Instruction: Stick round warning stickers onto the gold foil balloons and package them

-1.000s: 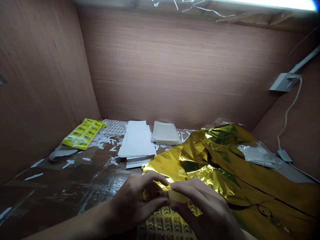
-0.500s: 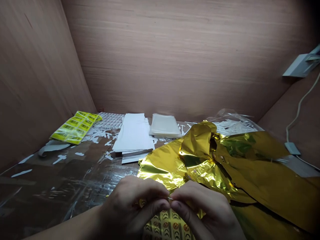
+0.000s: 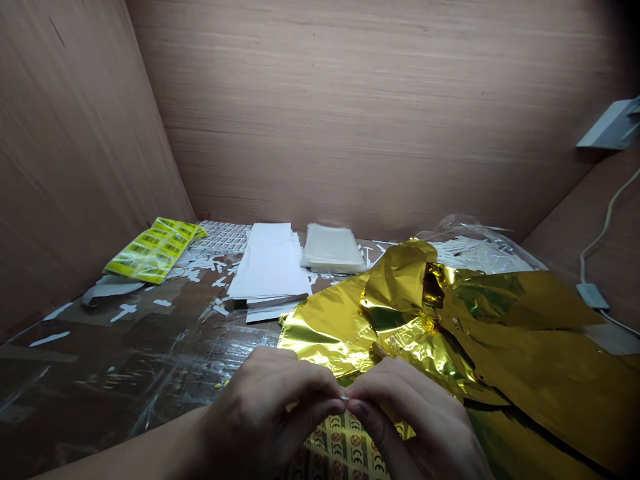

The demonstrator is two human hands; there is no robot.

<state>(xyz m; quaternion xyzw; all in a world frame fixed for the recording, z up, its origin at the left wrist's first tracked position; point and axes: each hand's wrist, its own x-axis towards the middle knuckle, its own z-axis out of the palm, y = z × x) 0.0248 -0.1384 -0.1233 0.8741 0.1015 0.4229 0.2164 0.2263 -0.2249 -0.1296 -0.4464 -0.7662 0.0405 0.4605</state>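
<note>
My left hand [image 3: 277, 400] and my right hand [image 3: 410, 413] meet at the bottom centre, thumb pressed to forefinger on each. Between the touching fingertips shows a small white sliver [image 3: 345, 399], mostly covered, so its kind cannot be made out. Under and behind the hands lies a sheet of gold stickers [image 3: 345, 443] printed with CE marks and red no-symbols. Just beyond the right hand a crumpled gold foil sheet or balloon [image 3: 330, 327] spreads over the table toward the right.
White cards [image 3: 270, 260] are stacked at the back, beside a pile of clear plastic sleeves [image 3: 333, 248]. Yellow barcode labels [image 3: 155, 250] lie at left among white paper scraps [image 3: 195, 267]. A clear bag of white sticks [image 3: 480, 257] is at back right, near a cable [image 3: 600, 230].
The view has shifted slightly, moving the far items a little across the picture. Both hands keep their fingertips together, and the white sliver now lies more level between them.
</note>
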